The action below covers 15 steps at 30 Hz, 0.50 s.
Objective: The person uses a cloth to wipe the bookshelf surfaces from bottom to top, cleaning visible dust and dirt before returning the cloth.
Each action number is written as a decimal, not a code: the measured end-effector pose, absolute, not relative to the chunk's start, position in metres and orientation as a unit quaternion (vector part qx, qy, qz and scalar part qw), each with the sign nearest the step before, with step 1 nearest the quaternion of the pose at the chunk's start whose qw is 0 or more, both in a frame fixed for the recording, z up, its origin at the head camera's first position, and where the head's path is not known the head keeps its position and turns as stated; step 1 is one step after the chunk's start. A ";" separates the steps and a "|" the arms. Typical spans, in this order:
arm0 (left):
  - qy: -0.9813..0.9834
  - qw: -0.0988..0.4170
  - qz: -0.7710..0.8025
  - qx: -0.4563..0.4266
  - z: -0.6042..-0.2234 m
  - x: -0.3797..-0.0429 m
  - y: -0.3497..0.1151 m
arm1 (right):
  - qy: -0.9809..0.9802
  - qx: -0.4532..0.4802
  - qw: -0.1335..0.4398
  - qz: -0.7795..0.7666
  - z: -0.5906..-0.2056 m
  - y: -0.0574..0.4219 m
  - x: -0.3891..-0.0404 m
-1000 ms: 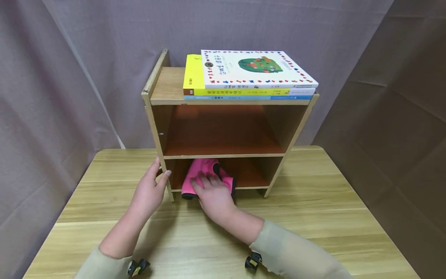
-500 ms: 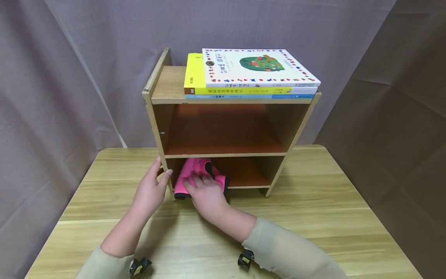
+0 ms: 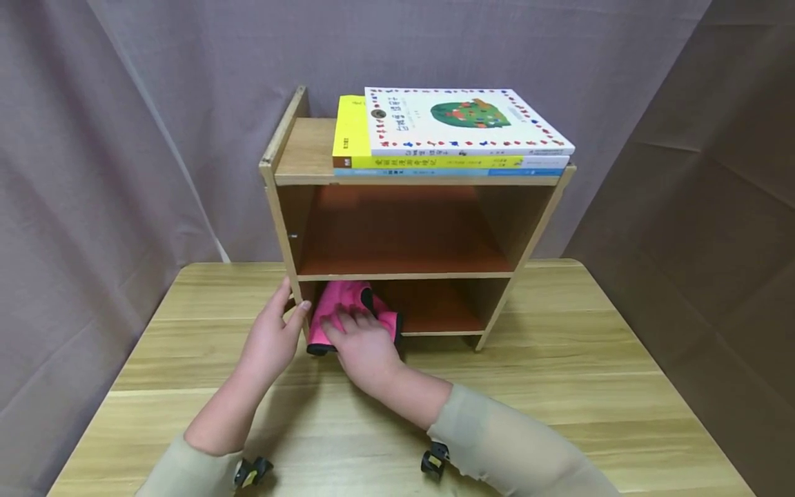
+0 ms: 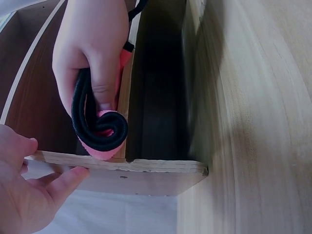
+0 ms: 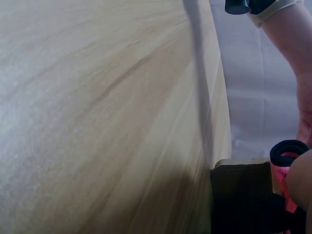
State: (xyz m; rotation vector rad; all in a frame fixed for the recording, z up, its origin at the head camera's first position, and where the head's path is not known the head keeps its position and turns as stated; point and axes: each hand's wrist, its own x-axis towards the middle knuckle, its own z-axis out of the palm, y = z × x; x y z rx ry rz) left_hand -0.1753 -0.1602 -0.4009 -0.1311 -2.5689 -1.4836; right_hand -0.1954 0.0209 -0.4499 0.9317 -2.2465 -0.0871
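Note:
A folded pink fabric piece [image 3: 338,295] with black trim lies in the left part of the lower compartment of a small wooden shelf unit [image 3: 404,277]. My right hand [image 3: 368,353] grips it from the front, fingers over the top. Seen from the left wrist, the rolled end of the pink fabric [image 4: 101,152] sits against the side panel, my right thumb on one side and the fingers on the other. My left hand [image 3: 268,338] holds the front edge of the shelf's left side panel [image 4: 122,168] between thumb and fingers. What kind of item the fabric is cannot be told.
Several flat books are stacked on the shelf's top: a white one [image 3: 472,121], a yellow one [image 3: 350,131] and a blue one [image 3: 410,172]. The unit stands on a wooden table [image 3: 590,386]. Grey curtains [image 3: 186,103] hang behind it.
My right hand has slid left inside the lower compartment with the pink fabric, up to the left side panel. My left hand keeps its hold on that panel.

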 end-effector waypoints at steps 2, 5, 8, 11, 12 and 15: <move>-0.862 0.086 -0.498 -0.044 -0.401 -0.176 -0.160 | -0.869 0.359 0.338 -0.036 -0.449 0.021 -0.195; -0.861 0.086 -0.499 -0.046 -0.400 -0.176 -0.160 | -0.872 0.359 0.331 -0.039 -0.447 0.022 -0.194; -0.860 0.087 -0.500 -0.048 -0.400 -0.175 -0.160 | -0.876 0.357 0.321 -0.040 -0.445 0.023 -0.193; -0.861 0.087 -0.498 -0.047 -0.400 -0.175 -0.160 | -0.882 0.355 0.307 -0.043 -0.444 0.023 -0.192; -0.862 0.087 -0.498 -0.047 -0.400 -0.174 -0.160 | -0.886 0.354 0.297 -0.045 -0.443 0.023 -0.192; -0.861 0.085 -0.500 -0.046 -0.400 -0.174 -0.160 | -0.893 0.350 0.278 -0.054 -0.440 0.024 -0.191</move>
